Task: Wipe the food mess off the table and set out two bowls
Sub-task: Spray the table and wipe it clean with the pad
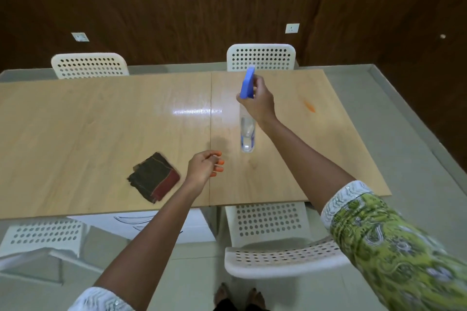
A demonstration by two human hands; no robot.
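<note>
My right hand (259, 102) grips the neck of a clear spray bottle (247, 134) with a blue trigger head, held upright over the middle of the light wooden table (101, 121). An orange food smear (309, 106) marks the table's right part, beyond the bottle. A folded dark cloth with a red edge (154, 177) lies near the front edge. My left hand (206, 166) hovers just right of the cloth, fingers loosely curled and holding nothing. No bowls are in view.
Two white perforated chairs (261, 57) stand behind the table at the wood-panelled wall. Another white chair (275, 242) is tucked under the front edge before me, and one more (43, 235) sits at the lower left. Grey floor lies to the right.
</note>
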